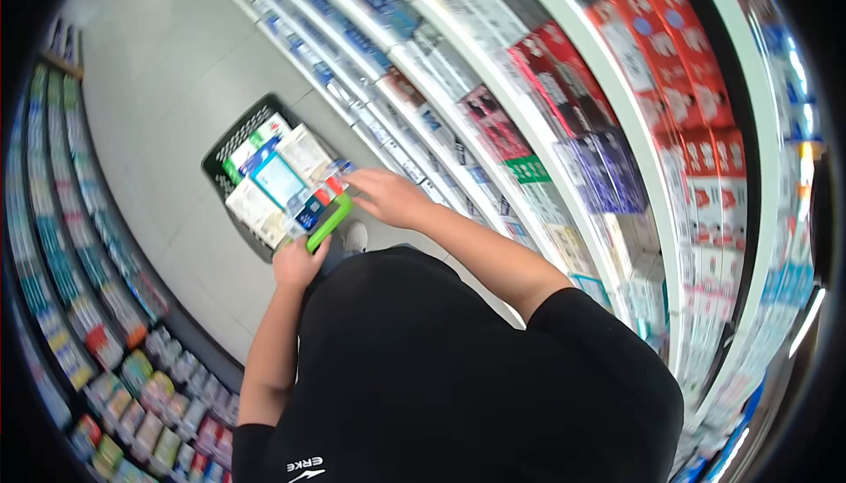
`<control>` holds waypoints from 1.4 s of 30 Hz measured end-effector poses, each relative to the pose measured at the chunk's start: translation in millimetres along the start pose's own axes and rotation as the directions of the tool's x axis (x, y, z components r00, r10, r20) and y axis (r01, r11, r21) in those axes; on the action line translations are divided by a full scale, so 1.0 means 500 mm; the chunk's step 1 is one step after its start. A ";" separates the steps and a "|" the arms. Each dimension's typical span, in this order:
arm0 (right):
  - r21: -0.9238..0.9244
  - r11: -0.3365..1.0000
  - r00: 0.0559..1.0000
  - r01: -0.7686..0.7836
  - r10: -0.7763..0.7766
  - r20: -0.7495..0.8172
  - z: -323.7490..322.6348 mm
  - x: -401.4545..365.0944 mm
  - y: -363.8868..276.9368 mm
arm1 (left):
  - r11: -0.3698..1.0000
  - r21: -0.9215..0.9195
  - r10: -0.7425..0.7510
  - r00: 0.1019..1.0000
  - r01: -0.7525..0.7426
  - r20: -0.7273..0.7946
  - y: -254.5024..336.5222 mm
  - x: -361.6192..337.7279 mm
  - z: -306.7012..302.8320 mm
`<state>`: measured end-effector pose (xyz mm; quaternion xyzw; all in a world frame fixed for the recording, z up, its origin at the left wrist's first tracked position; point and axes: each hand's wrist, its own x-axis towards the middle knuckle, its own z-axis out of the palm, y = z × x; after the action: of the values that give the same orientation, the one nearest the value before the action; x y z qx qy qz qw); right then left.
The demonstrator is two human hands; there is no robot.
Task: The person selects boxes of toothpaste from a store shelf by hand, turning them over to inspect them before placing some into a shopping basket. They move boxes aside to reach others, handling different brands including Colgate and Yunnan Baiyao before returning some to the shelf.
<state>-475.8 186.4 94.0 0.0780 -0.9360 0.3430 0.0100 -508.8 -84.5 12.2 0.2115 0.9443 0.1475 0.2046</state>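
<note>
My left hand (300, 263) is closed around the bright green handle (329, 226) of a dark shopping basket (214, 164). The basket is full of boxed and packaged goods, among them a light-blue-edged box (278, 179), a cream box (306, 155) and another pale pack (256, 212). My right hand (388, 195) reaches over the basket's right side, fingers loosely extended and thumb apart, beside a small red packet (332, 185) and a bluish pack (340, 167). Blur hides whether the fingertips touch either packet.
Tall white shelves (493, 60) packed with boxes, including red cartons (674, 51) and purple boxes (602, 173), rise close on my right. Lower shelves (66, 192) of packaged goods run along my left. Grey tiled floor (159, 69) lies between them, with my shoe (355, 236) beside the basket.
</note>
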 end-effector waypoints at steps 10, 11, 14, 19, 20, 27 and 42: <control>-0.527 0.669 0.668 -0.525 -0.060 -0.742 -0.363 -0.220 0.000 | 0.993 0.023 0.121 0.986 -0.119 -0.111 -0.021 0.007 0.022; -0.557 0.615 0.663 -0.558 -0.073 -0.745 -0.391 -0.238 0.004 | 0.992 0.019 0.124 0.986 -0.122 -0.108 -0.022 0.007 0.023; -0.604 0.484 0.643 -0.633 -0.106 -0.759 -0.457 -0.263 0.010 | 0.993 0.013 0.115 0.989 -0.114 -0.092 -0.020 0.007 0.021; -0.533 0.390 0.589 -0.751 0.032 -0.808 -0.497 -0.252 0.020 | 0.996 0.031 0.087 0.994 -0.085 -0.070 -0.021 0.009 0.025; -0.502 0.374 0.577 -0.780 0.117 -0.809 -0.498 -0.248 0.027 | 0.996 0.036 0.082 0.994 -0.079 -0.068 -0.021 0.008 0.027; -0.580 0.299 0.579 -0.758 -0.100 -0.809 -0.515 -0.239 0.077 | 1.000 0.015 0.009 1.000 -0.009 0.006 -0.010 -0.002 0.006; -0.584 0.774 0.664 -0.244 -0.305 -0.683 -0.360 -0.228 -0.069 | 0.916 -0.277 0.245 0.950 -0.292 -0.191 0.119 -0.027 -0.153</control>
<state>-364.0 292.2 245.7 -0.0609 -0.9035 0.0089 0.4242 -511.7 -53.9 105.0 0.2936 0.8854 0.3324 0.1394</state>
